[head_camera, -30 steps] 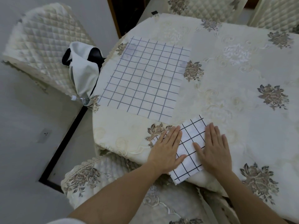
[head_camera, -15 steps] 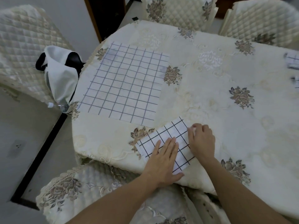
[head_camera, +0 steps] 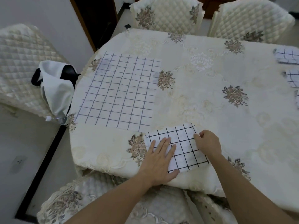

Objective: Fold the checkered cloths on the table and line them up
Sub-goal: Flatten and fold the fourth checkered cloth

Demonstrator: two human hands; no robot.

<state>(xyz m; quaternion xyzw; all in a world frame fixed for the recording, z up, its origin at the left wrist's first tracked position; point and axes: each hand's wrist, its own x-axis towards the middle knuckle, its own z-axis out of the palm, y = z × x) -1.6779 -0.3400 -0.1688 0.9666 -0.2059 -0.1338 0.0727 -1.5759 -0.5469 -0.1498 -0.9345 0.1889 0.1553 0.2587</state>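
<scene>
Roughly midway: folded cloths [head_camera: 287, 56] sit far right, one large cloth [head_camera: 119, 92] lies unfolded; left hand [head_camera: 159, 157] spread flat on the small cloth [head_camera: 182, 143], right hand [head_camera: 207, 143] pinches its edge.

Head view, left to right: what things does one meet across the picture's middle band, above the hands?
Quilted chair → white bag → unfolded checkered cloth → folded checkered cloths at the picture's right edge.
</scene>
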